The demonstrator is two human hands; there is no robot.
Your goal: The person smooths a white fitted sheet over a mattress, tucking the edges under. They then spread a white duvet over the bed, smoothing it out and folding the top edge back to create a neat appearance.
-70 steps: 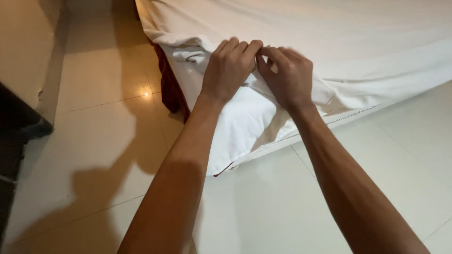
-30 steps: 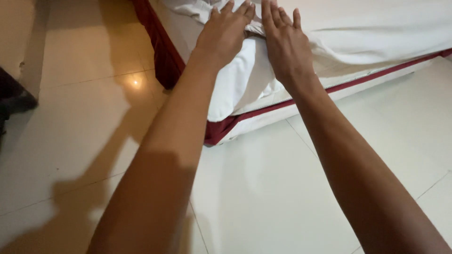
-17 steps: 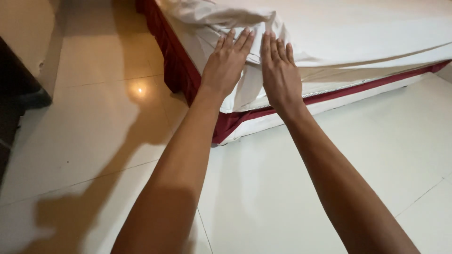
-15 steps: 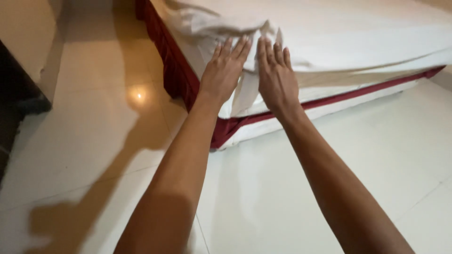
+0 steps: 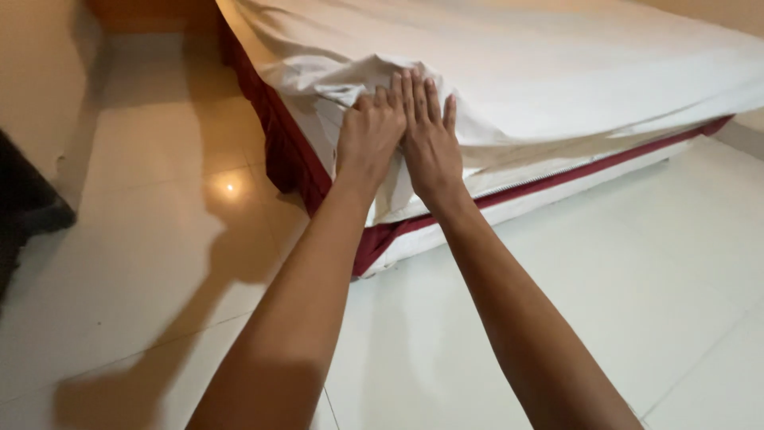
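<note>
This is looking like a bedroom in a home or a guest room. A low bed [image 5: 557, 95] is filling the view from twelve to three o'clock, wearing a loose white sheet [image 5: 517, 72] that is hanging over a dark red mattress edge [image 5: 294, 159]. Glossy pale floor tiles [image 5: 159, 239] are spreading from six to ten o'clock, reflecting a ceiling light. A plain cream wall [image 5: 40, 87] is standing at ten o'clock, with dark furniture [image 5: 24, 207] sitting at nine o'clock.

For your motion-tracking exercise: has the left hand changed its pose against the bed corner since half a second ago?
Yes. The left hand, then flat with fingers spread on the white sheet at the mattress corner, is now curled into the bunched cloth, touching the flat right hand.
</note>
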